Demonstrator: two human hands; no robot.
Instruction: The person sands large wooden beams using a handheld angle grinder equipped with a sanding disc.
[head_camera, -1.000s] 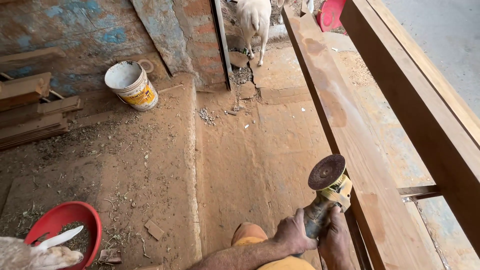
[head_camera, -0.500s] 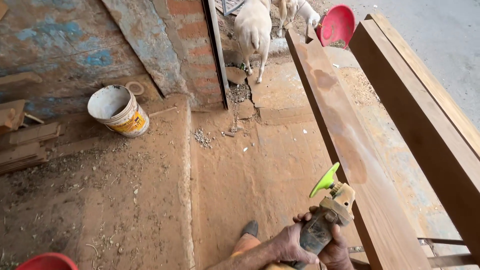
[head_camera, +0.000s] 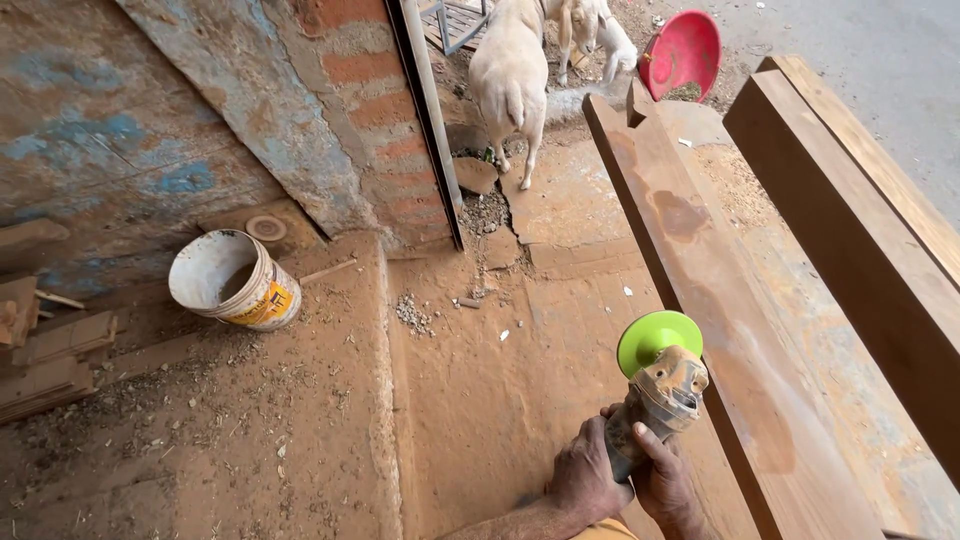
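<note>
Both my hands grip the body of a dusty angle grinder (head_camera: 655, 395) low in the view. My left hand (head_camera: 585, 478) wraps the handle from the left, and my right hand (head_camera: 662, 480) holds it from the right. The grinder's bright green disc backing (head_camera: 652, 338) faces up toward me. Just right of the tool runs a long sanded wooden plank (head_camera: 700, 270), stretching away from me. The disc sits beside the plank's left edge, apart from the wood.
A second thick wooden beam (head_camera: 860, 230) lies to the right. A white bucket (head_camera: 235, 280) stands on the dusty floor at left, near stacked wood scraps (head_camera: 45, 350). White goats (head_camera: 515, 70) and a red basin (head_camera: 685, 55) are by the brick wall (head_camera: 360, 110) ahead.
The grinder has been turned over: the dark abrasive face showed a second ago, and now the green backing faces up. My view has tilted up, so the goats and far plank end show more.
</note>
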